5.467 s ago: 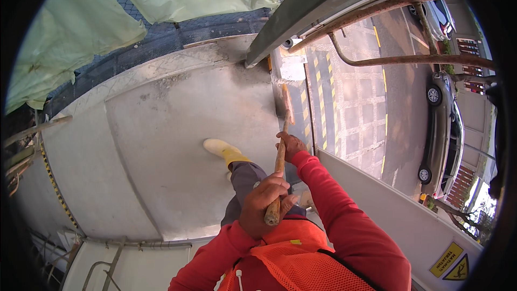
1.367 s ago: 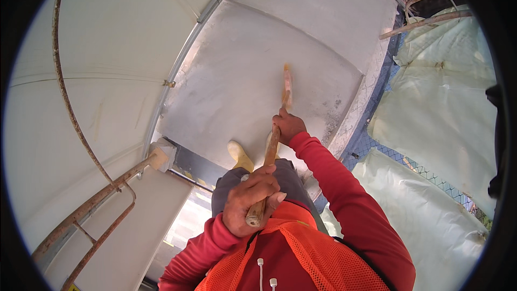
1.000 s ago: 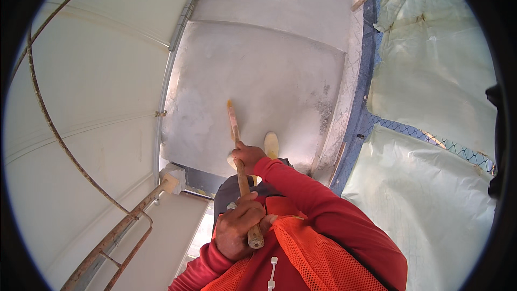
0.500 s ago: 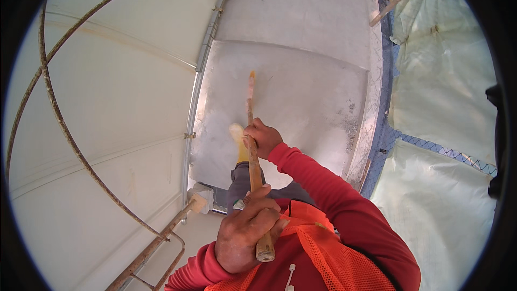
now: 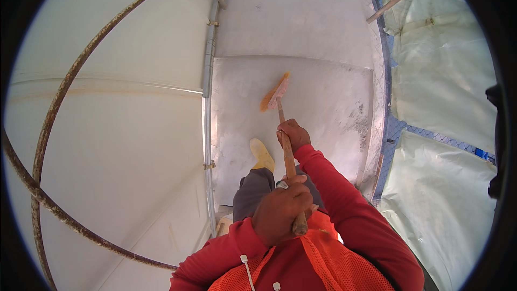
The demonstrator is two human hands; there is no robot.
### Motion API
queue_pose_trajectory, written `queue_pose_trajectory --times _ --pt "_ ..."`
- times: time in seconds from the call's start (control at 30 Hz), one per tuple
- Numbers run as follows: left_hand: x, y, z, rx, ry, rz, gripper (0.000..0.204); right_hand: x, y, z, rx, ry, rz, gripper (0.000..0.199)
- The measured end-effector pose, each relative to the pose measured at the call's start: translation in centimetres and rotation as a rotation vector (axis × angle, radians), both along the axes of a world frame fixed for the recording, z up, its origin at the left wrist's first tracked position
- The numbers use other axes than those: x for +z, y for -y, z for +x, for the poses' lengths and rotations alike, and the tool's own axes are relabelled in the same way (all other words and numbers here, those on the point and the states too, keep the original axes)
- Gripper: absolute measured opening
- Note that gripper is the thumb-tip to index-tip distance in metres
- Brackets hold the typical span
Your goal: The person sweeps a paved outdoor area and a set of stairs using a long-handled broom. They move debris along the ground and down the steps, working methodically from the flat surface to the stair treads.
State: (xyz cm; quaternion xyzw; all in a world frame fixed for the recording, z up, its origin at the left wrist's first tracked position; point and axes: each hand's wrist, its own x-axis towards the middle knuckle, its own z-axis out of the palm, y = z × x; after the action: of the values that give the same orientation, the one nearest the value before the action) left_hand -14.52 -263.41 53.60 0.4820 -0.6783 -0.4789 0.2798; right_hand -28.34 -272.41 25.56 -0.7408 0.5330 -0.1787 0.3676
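I hold a broom with a wooden handle (image 5: pixel 287 156) in both hands. My left hand (image 5: pixel 280 211) grips the handle's top end near my chest. Lower down the handle, my right hand (image 5: pixel 292 133) is closed around it. The orange broom head (image 5: pixel 273 92) rests on a grey metal platform (image 5: pixel 323 97) ahead of my yellow boot (image 5: pixel 262 154). I wear red sleeves and an orange mesh vest.
A rusty curved rail (image 5: pixel 59 97) arcs over the white curved surface at left. A metal strip (image 5: pixel 207 102) edges the platform's left side. Pale green sheeting (image 5: pixel 441 75) and blue netting hang at right, beyond the platform's right rim.
The view has swung round. The broom head has moved from my left front to farther out and right on the platform, and both hands have stayed on the handle.
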Motion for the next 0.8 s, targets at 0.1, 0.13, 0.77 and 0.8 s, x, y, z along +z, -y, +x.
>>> queue_pose_trajectory --times 0.1,0.13,0.77,0.8 --pt "3.9 1.0 1.7 -0.057 0.096 -0.088 0.019 3.2 0.6 2.6 -0.004 0.175 -0.105 0.011" --pt "4.8 1.3 2.1 -0.059 0.154 -0.129 0.019 3.5 0.7 4.1 0.032 0.22 -0.061 0.01" --pt "-0.7 23.1 -4.9 -0.347 -0.091 0.083 0.022 0.8 18.8 -8.3 -0.199 -0.029 0.066 0.014" --pt "0.9 24.1 -4.5 -0.372 -0.088 0.075 0.022 2.3 19.0 -8.3 -0.193 0.002 0.002 0.013"
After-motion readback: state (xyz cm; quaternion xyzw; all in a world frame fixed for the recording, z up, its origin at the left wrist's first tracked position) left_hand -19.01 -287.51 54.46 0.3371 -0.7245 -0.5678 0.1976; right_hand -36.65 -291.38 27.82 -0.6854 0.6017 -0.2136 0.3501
